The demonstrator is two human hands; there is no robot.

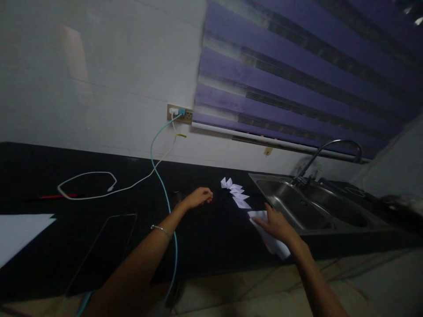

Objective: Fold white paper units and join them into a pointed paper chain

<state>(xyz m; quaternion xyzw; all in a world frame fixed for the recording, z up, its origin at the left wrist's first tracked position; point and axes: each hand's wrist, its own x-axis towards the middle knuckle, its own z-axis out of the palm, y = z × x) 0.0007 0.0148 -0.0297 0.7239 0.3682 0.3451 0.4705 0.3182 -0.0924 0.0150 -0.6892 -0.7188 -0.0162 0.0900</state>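
My left hand [199,197] rests on the black countertop [211,237] with its fingers curled loosely; nothing shows in it. A thin bangle circles that wrist. My right hand [275,223] lies flat, fingers stretched, on a white sheet of paper [276,246] that hangs over the counter's front edge. Just beyond it, several small folded white paper pieces [236,192] lie in a row on the counter, between my two hands and the sink.
A steel sink [307,207] with a curved tap [333,149] sits to the right. A teal cable [161,176] and a white cable [99,185] run from a wall socket [180,113]. A dark phone [112,237], a red pen [54,196] and white paper [20,231] lie at left.
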